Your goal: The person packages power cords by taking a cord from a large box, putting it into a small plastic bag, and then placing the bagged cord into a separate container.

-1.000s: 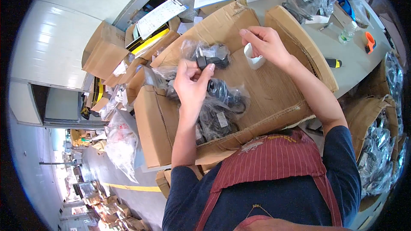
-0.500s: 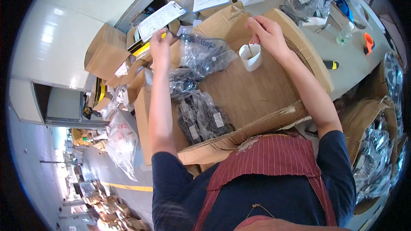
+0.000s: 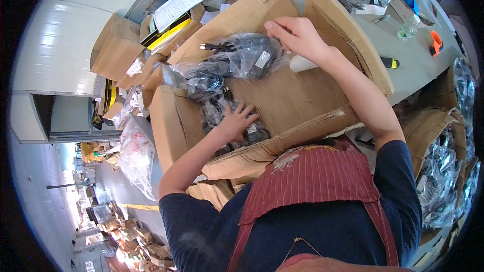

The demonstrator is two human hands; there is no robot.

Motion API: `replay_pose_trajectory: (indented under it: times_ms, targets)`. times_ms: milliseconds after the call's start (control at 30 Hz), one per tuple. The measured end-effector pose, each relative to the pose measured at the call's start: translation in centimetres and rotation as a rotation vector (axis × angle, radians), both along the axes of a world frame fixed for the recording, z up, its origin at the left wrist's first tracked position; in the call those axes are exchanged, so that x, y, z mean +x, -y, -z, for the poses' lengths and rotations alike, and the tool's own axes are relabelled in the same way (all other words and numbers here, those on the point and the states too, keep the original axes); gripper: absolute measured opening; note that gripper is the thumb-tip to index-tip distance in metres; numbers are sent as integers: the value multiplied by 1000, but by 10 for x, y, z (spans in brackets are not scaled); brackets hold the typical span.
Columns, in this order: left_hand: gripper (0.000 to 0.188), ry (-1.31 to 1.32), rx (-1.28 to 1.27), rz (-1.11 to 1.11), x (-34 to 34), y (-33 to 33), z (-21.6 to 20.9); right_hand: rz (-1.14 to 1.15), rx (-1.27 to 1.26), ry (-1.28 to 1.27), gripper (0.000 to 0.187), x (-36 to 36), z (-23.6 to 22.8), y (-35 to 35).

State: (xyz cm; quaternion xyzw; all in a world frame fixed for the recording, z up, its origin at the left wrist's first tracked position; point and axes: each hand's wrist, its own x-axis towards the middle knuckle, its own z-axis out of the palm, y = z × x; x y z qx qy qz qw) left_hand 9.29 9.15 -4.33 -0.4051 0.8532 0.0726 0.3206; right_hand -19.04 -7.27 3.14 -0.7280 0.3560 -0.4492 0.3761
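Note:
My left hand [image 3: 235, 122] lies open, fingers spread, on clear-bagged black cables [image 3: 250, 133] in the near left of a large cardboard box [image 3: 297, 103]. Over the far side of the box, my right hand [image 3: 298, 38] is closed, fingers curled. A white roll-like thing [image 3: 302, 64] hangs under it, partly hidden by the hand and seemingly held by it. Just left of that hand rests a bagged black cable with a white label [image 3: 262, 59]. Its plug [image 3: 207, 47] points left. Another bagged bundle [image 3: 205, 86] lies between this one and my left hand.
A clipboard with paper [image 3: 179, 7] and smaller cartons [image 3: 117, 48] stand beyond the box at left. On the grey table at right are a clear bottle [image 3: 408, 28], an orange tool [image 3: 435, 43] and a yellow-black handle [image 3: 389, 62]. Bagged goods fill a carton [image 3: 436, 184] at lower right.
My left hand has left the far bagged cable and come down onto the near bundle. That cable now lies further right with its label showing. My right hand has moved slightly left and nearer.

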Motion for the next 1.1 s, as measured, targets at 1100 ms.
replay_pose_trajectory:
  times_ms: [1100]
  targets:
    - [55, -2233, 369, -958, -67, 46, -57, -232, -101, -93, 50, -17, -19, -7]
